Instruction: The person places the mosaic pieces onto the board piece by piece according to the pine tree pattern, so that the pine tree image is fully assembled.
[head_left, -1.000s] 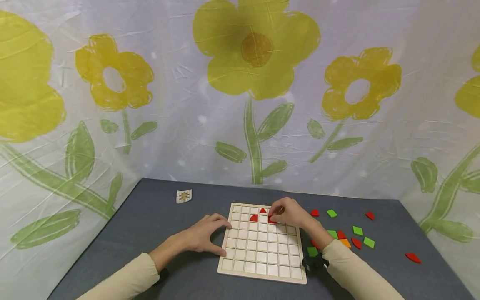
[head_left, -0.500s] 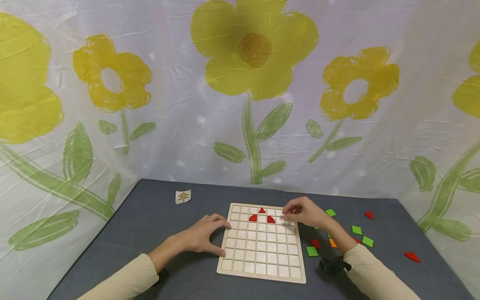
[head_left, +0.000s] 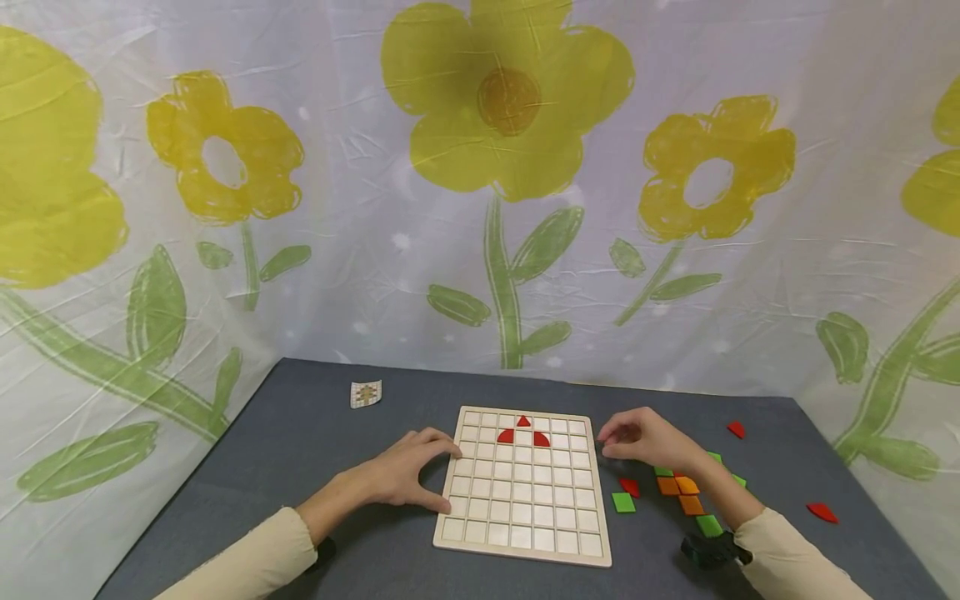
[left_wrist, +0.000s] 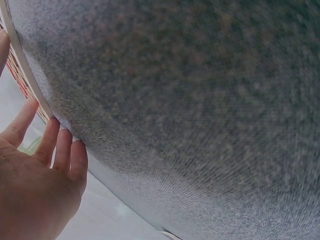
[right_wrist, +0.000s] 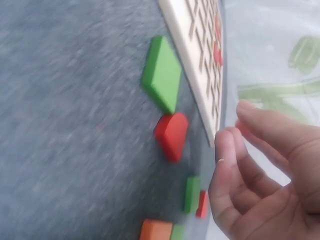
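Note:
A pale wooden grid board [head_left: 521, 517] lies on the dark cloth. Three red pieces sit in cells near its far side: a triangle [head_left: 523, 422] and two quarter-circles, the left one [head_left: 506, 437] and the right one [head_left: 542, 439]. My left hand [head_left: 405, 471] rests its fingertips and thumb along the board's left edge, fingers spread. Just off the right edge hovers my right hand [head_left: 648, 437], its fingers loosely bent and nothing between them in the right wrist view. Below it lie a green square [right_wrist: 162, 75] and a red rounded piece [right_wrist: 172, 135], close together.
Orange squares [head_left: 691, 505], green pieces [head_left: 708, 526] and a few red ones are scattered right of the board, partly under the right forearm. Single red pieces lie farther out, one near the far right [head_left: 822, 512]. A small patterned card [head_left: 366, 394] lies at the back left.
My right hand has left the right red quarter-circle, which now lies in its cell. It has moved right, off the board, toward the loose pieces. My left hand has stayed put.

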